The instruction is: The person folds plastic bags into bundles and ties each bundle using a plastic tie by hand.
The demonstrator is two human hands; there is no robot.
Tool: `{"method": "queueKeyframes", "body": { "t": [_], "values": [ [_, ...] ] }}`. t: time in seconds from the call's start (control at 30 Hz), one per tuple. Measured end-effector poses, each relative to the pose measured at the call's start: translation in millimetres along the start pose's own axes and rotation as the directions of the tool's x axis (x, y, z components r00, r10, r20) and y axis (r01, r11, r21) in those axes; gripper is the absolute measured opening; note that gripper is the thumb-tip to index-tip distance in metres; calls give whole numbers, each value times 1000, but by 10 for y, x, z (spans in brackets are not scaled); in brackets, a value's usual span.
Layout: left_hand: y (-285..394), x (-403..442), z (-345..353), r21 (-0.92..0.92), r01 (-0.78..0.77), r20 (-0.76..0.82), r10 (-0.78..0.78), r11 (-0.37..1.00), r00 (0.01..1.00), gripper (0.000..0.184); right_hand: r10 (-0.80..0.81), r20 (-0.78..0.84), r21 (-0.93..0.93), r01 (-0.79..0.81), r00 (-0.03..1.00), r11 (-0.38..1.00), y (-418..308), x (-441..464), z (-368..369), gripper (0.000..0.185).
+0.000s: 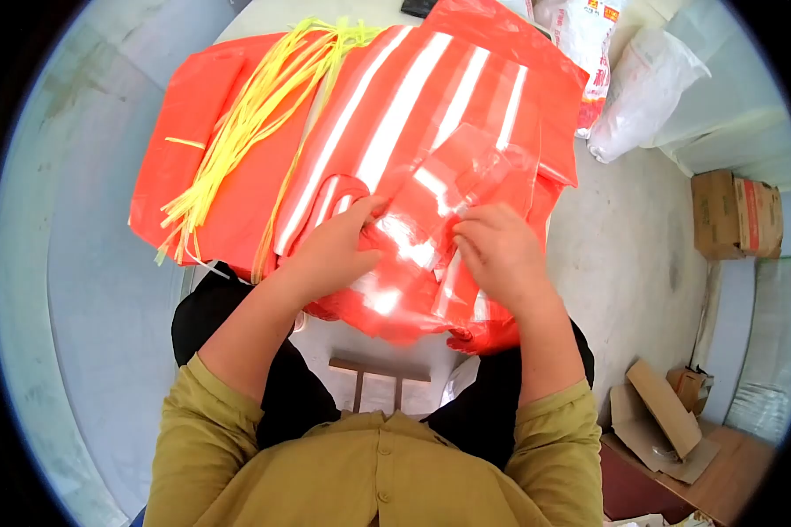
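A thick stack of glossy red plastic bags (237,66) lies over the surface and reaches my lap, with white bands running along the upper ones. My left hand (332,253) has its fingers curled into the red plastic bag (409,241) nearest me, its thumb pointing inward. On that bag's other side, my right hand (504,255) is closed in a pinch on the thin plastic. Part of the near edge is blurred and crumpled. A bundle of yellow plastic strips (255,123) lies across the stack, left of my hands.
White printed sacks (584,39) and a whitish plastic bag (646,83) stand at the upper right. Cardboard boxes (716,213) sit by the right wall. An opened carton (659,417) rests on a brown surface at lower right. A wooden stool frame (378,372) shows between my legs.
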State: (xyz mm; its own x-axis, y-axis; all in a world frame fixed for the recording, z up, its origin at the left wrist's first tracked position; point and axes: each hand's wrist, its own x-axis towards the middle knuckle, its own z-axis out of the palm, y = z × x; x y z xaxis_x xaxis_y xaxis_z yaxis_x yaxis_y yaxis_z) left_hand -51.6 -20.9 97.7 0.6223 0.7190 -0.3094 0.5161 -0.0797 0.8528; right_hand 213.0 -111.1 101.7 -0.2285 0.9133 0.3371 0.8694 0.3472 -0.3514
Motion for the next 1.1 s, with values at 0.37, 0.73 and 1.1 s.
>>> {"method": "queueKeyframes", "body": {
  "t": [0.37,0.73,1.1],
  "values": [
    [8,-24,182,349,-281,-142,346,894,927,92,-172,29,84,169,985,982,-232,97,184,28],
    [-20,57,264,348,-369,10,390,862,921,84,-199,260,79,185,945,980,-224,192,401,11],
    [-168,81,323,468,-431,34,471,772,881,81,-150,239,-17,158,959,987,-17,273,384,14]
  ]
}}
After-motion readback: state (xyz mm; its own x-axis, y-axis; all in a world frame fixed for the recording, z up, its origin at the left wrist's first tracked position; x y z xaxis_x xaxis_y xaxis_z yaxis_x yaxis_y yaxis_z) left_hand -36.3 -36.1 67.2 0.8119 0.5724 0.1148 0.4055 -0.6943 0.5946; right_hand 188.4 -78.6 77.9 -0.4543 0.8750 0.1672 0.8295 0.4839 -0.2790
